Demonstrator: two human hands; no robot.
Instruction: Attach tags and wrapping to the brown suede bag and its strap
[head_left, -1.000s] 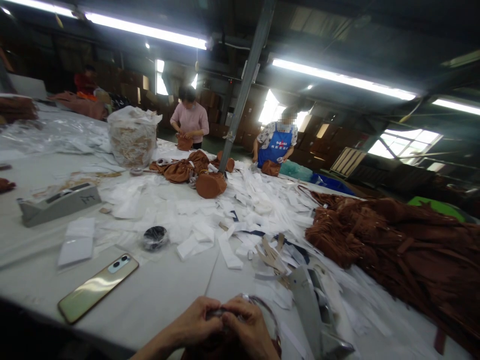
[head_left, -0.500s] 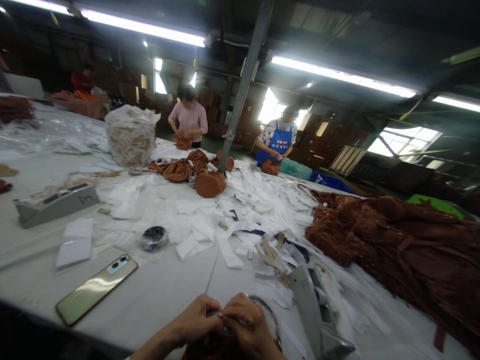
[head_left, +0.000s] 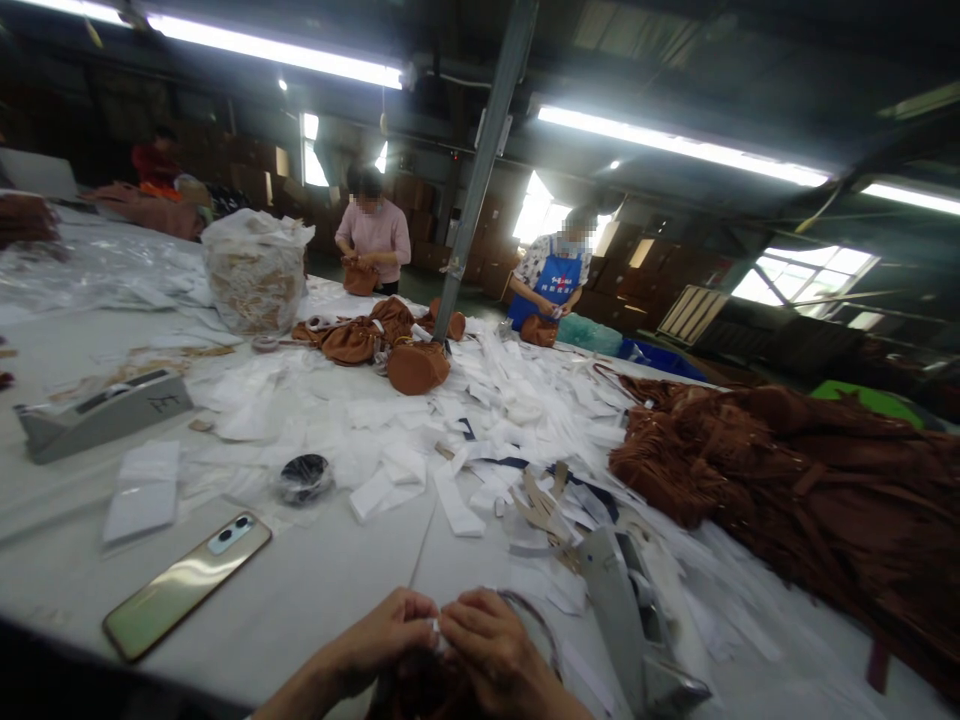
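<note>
At the bottom centre, my left hand (head_left: 390, 632) and my right hand (head_left: 491, 640) meet fingertip to fingertip. Both are closed in a pinch around a small white piece (head_left: 436, 627), too covered to tell its kind. Beneath them is a dark brown bag (head_left: 420, 695), mostly hidden by my hands and the frame's edge. A thin dark strap or cord loop (head_left: 551, 640) curves out beside my right hand. To its right stands a grey tape dispenser (head_left: 626, 620).
A phone (head_left: 187, 585), a black roll in clear wrap (head_left: 305, 478) and another tape dispenser (head_left: 105, 412) lie to the left. White paper strips (head_left: 457, 500) litter the table. Brown bags (head_left: 787, 480) are heaped at right. A metal post (head_left: 480, 160) rises mid-table; two co-workers (head_left: 375, 235) stand across.
My fingertips have shifted slightly, and the white piece now shows between them. The left hand's fingers have drawn up close against the right's. The view has swung slightly.
</note>
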